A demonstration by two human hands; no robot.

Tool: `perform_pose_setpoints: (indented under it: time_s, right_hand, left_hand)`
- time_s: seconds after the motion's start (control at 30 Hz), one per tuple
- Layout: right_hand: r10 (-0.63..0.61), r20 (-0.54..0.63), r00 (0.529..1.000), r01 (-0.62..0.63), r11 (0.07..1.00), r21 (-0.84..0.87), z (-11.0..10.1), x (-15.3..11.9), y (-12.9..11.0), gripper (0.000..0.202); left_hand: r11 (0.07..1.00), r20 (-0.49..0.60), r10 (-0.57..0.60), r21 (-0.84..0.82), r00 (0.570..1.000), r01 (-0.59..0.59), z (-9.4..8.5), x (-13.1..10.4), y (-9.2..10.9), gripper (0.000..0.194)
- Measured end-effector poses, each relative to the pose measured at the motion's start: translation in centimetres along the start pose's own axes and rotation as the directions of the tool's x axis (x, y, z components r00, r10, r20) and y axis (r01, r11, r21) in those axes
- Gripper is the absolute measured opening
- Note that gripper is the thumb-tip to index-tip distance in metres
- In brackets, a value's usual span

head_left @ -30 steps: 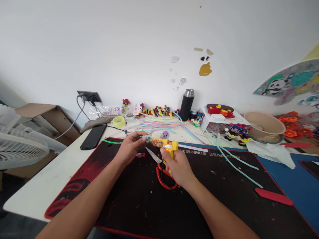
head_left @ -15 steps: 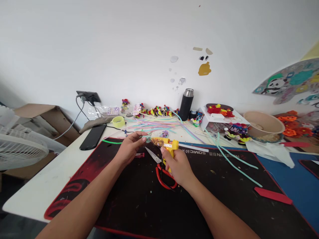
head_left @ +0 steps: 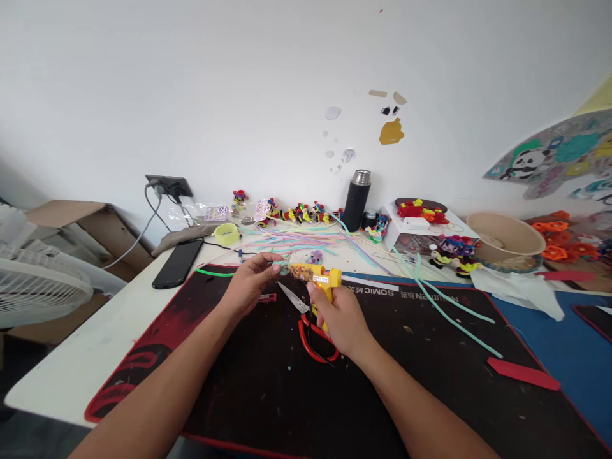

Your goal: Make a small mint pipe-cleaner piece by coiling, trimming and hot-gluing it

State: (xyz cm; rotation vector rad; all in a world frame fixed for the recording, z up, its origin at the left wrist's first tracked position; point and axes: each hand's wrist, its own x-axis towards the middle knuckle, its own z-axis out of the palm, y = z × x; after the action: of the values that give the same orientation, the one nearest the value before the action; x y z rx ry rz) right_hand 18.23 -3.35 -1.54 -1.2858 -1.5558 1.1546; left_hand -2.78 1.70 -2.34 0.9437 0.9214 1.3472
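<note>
A yellow glue gun (head_left: pixel 322 278) is gripped by the handle in my right hand (head_left: pixel 345 317), with a long pale glue stick (head_left: pixel 370 282) coming out of its back end. Its stained nozzle end points left and meets a small teal fuzzy piece (head_left: pixel 282 268). My left hand (head_left: pixel 253 280) pinches that piece between thumb and fingers; its exact shape is too small to tell. Under the glue gun, red-handled scissors (head_left: pixel 310 350) lie on the black mat (head_left: pixel 287 408), blades toward the upper left.
Pastel pipe cleaners (head_left: pixel 296 238) and small colourful figures (head_left: pixel 303 211) lie along the wall. Behind are a black thermos (head_left: pixel 357 201), a white box (head_left: pixel 396 239) and a beige bowl (head_left: pixel 507 236). At left are a phone (head_left: pixel 178 263) and a fan (head_left: pixel 43 280).
</note>
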Motion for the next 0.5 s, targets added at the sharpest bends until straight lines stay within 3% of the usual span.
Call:
perform_pose_setpoints:
  time_s: [0.5]
  right_hand:
    - [0.023,0.042,0.999,-0.023,1.000,0.009,0.10,-0.11,0.10,0.055]
  left_hand:
    - [0.999,-0.038,-0.008,-0.048,0.999,0.006,-0.01,0.14,0.26,0.039]
